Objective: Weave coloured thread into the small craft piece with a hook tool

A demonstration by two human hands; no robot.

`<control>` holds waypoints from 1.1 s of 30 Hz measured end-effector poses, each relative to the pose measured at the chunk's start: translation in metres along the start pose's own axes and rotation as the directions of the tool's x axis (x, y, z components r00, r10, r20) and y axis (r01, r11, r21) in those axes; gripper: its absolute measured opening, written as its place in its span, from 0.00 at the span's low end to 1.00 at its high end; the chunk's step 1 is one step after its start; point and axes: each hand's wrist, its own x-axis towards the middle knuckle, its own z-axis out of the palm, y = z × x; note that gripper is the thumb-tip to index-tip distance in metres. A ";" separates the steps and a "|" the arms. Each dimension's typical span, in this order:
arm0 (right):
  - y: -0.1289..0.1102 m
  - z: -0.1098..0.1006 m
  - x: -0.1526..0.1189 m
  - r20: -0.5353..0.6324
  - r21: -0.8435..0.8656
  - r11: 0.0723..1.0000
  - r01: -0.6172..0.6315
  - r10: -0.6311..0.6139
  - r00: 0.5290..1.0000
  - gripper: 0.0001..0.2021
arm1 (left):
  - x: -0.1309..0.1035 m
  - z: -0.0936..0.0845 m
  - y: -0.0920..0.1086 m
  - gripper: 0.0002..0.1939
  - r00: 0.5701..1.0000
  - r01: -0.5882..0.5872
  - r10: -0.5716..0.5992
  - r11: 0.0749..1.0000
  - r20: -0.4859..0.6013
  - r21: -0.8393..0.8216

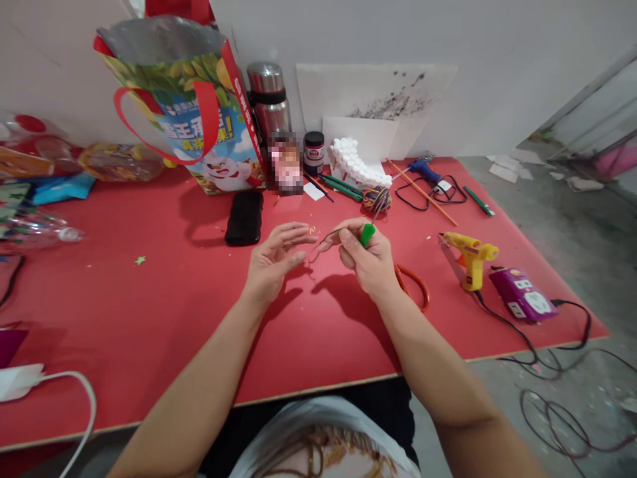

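My right hand (pixel 365 255) is closed around a tool with a green handle (pixel 367 234). Its thin metal shaft points up and away; I cannot tell whether it is an awl or a hook. A thin dark strand (pixel 330 234), thread or wire, runs from the same fingers towards the left and curls downward, with a pinkish end. Just left of it, my left hand (pixel 275 260) is raised over the red table with fingers apart and nothing visible in it. Partly behind my right forearm lie orange-red handles (pixel 415 285), the rest of that tool hidden.
A yellow glue gun (pixel 470 255) and purple power socket (pixel 523 295) stand right, cables trailing over the table edge. A black phone (pixel 244 218) lies left. Behind are a printed bag (pixel 199 126), steel thermos (pixel 269 99), dark jar (pixel 314 153), yarn ball (pixel 377 198) and blue glue gun (pixel 424 170).
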 end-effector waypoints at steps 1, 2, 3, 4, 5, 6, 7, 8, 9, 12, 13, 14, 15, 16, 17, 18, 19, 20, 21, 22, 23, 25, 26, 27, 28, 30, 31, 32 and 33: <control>-0.001 0.000 0.000 0.005 -0.001 1.000 -0.005 0.005 1.000 0.19 | 0.001 0.000 0.000 0.17 0.999 0.019 -0.022 0.996 -0.043 -0.085; -0.002 0.000 0.000 0.007 -0.002 1.000 -0.010 0.010 1.000 0.19 | 0.001 0.000 0.001 0.17 0.997 0.038 -0.049 0.986 -0.067 -0.163; -0.003 0.001 0.000 0.005 -0.002 1.000 -0.014 0.014 1.000 0.19 | 0.002 -0.001 0.003 0.17 0.995 0.057 -0.075 0.972 -0.070 -0.228; -0.003 0.001 -0.001 0.000 -0.002 1.000 -0.013 0.013 1.000 0.19 | 0.002 -0.002 0.005 0.17 0.994 0.076 -0.093 0.959 -0.051 -0.273; -0.004 0.001 -0.001 -0.006 -0.004 1.000 -0.010 0.010 1.000 0.18 | 0.002 -0.003 0.008 0.17 0.994 0.094 -0.104 0.950 -0.017 -0.298; -0.005 0.002 -0.002 -0.013 -0.009 1.000 -0.006 0.006 1.000 0.18 | 0.001 -0.004 0.011 0.17 0.993 0.115 -0.111 0.946 0.029 -0.303; -0.005 0.002 -0.003 -0.020 -0.017 1.000 -0.004 0.003 1.000 0.18 | -0.001 -0.004 0.014 0.17 0.990 0.134 -0.116 0.946 0.077 -0.295; -0.006 0.003 -0.004 -0.025 -0.027 1.000 -0.002 0.001 1.000 0.18 | -0.002 -0.003 0.017 0.17 0.984 0.155 -0.125 0.947 0.124 -0.280; -0.006 0.004 -0.005 -0.027 -0.034 0.999 -0.001 0.001 1.000 0.18 | -0.004 -0.002 0.019 0.17 0.977 0.176 -0.135 0.948 0.164 -0.266; -0.006 0.006 -0.007 -0.006 -0.016 1.000 -0.014 0.014 1.000 0.19 | -0.009 0.004 0.020 0.18 0.965 0.218 -0.164 0.934 0.204 -0.283; -0.006 0.007 -0.007 0.001 -0.001 1.000 -0.023 0.023 1.000 0.19 | -0.010 0.006 0.019 0.18 0.966 0.222 -0.168 0.926 0.194 -0.306; -0.006 0.007 -0.007 0.004 0.013 0.999 -0.033 0.033 0.999 0.19 | -0.011 0.008 0.018 0.19 0.967 0.227 -0.173 0.916 0.185 -0.331; -0.005 0.007 -0.006 0.004 0.023 0.999 -0.043 0.043 0.999 0.20 | -0.011 0.008 0.017 0.19 0.968 0.233 -0.180 0.905 0.175 -0.355; -0.005 0.007 -0.005 -0.001 0.031 0.998 -0.052 0.052 0.999 0.20 | -0.010 0.008 0.015 0.19 0.966 0.245 -0.195 0.894 0.167 -0.375; -0.004 0.006 -0.004 -0.007 0.038 0.998 -0.059 0.059 0.998 0.20 | -0.009 0.008 0.014 0.19 0.964 0.259 -0.212 0.882 0.160 -0.394; -0.003 0.006 -0.003 -0.013 0.046 0.997 -0.063 0.063 0.998 0.20 | -0.008 0.006 0.013 0.19 0.961 0.272 -0.228 0.870 0.154 -0.410; -0.003 0.005 -0.002 -0.015 0.055 0.996 -0.065 0.066 0.998 0.20 | -0.007 0.005 0.012 0.19 0.958 0.284 -0.243 0.859 0.150 -0.425; -0.002 0.004 -0.001 -0.014 0.063 0.996 -0.066 0.067 0.998 0.20 | -0.006 0.003 0.012 0.20 0.956 0.294 -0.256 0.850 0.145 -0.437; -0.002 0.004 0.000 -0.015 0.069 0.995 -0.065 0.067 0.998 0.20 | -0.005 0.002 0.012 0.20 0.953 0.302 -0.267 0.843 0.141 -0.445; -0.001 0.004 0.000 -0.014 0.073 0.995 -0.064 0.065 0.998 0.20 | -0.005 0.000 0.011 0.21 0.951 0.308 -0.275 0.839 0.137 -0.450; 0.000 0.004 0.001 -0.014 0.075 0.995 -0.062 0.063 0.998 0.21 | -0.005 -0.001 0.011 0.21 0.950 0.312 -0.284 0.836 0.131 -0.452; 0.001 0.004 0.001 -0.026 0.071 0.995 -0.064 0.066 0.997 0.21 | -0.005 -0.003 0.011 0.21 0.948 0.317 -0.296 0.835 0.117 -0.450; 0.002 0.005 0.002 -0.040 0.065 0.995 -0.070 0.073 0.997 0.21 | -0.005 -0.004 0.011 0.21 0.949 0.314 -0.294 0.839 0.117 -0.444; 0.003 0.005 0.002 -0.057 0.057 0.995 -0.080 0.083 0.995 0.22 | -0.006 -0.004 0.011 0.21 0.951 0.308 -0.285 0.846 0.119 -0.436; 0.004 0.005 0.003 -0.073 0.050 0.995 -0.091 0.095 0.993 0.22 | -0.006 -0.005 0.011 0.21 0.954 0.301 -0.274 0.854 0.124 -0.424; 0.006 0.006 0.004 -0.091 0.045 0.992 -0.114 0.118 0.989 0.23 | -0.006 -0.004 0.010 0.20 0.960 0.280 -0.249 0.873 0.130 -0.399; 0.007 0.007 0.005 -0.088 0.051 0.991 -0.122 0.126 0.988 0.23 | -0.007 -0.004 0.010 0.20 0.962 0.274 -0.241 0.879 0.132 -0.391; 0.008 0.007 0.005 -0.081 0.061 0.990 -0.127 0.132 0.988 0.23 | -0.007 -0.003 0.010 0.19 0.962 0.272 -0.238 0.877 0.134 -0.395; 0.009 0.008 0.005 -0.073 0.071 0.989 -0.129 0.135 0.988 0.23 | -0.007 -0.002 0.010 0.19 0.961 0.275 -0.239 0.868 0.138 -0.413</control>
